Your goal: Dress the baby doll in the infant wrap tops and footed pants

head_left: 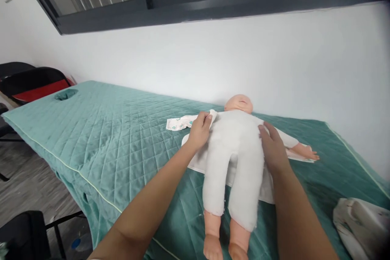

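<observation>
Pale printed cloth shirt [196, 161] in hand beside a soft white-bodied, pink-limbed baby doll [236, 138]

From the far left, we have at least two black chairs [39, 75], one with a red panel [45, 90] showing; a black padded seat [26, 233] sits nearer. Next comes one long table under a green quilted cover [115, 142], with a single round hole [66, 94] at its left end.

Now the action! One flat white sleeve with a small print [179, 123] lies out to the side, and the left hand [200, 132] is here, thumb and fingers clamped on white material by the doll's shoulder, apparently the shirt's edge. There's one doll, on the table, head by the wall, two legs towards us, two bare feet, the shirt spread beneath it.

The right hand [274, 146] lies along the doll's other side, fingers slightly apart; whether they grip cloth, I can't tell. Beyond it, one pink doll hand [312, 154] reaches out over the shirt's other side. Last, far right, one crumpled pale cloth [362, 223].

The step looks like handling the shirt around the doll's arm on the left; the next move seems to call for a steady body and a firm pinch on that edge.
</observation>
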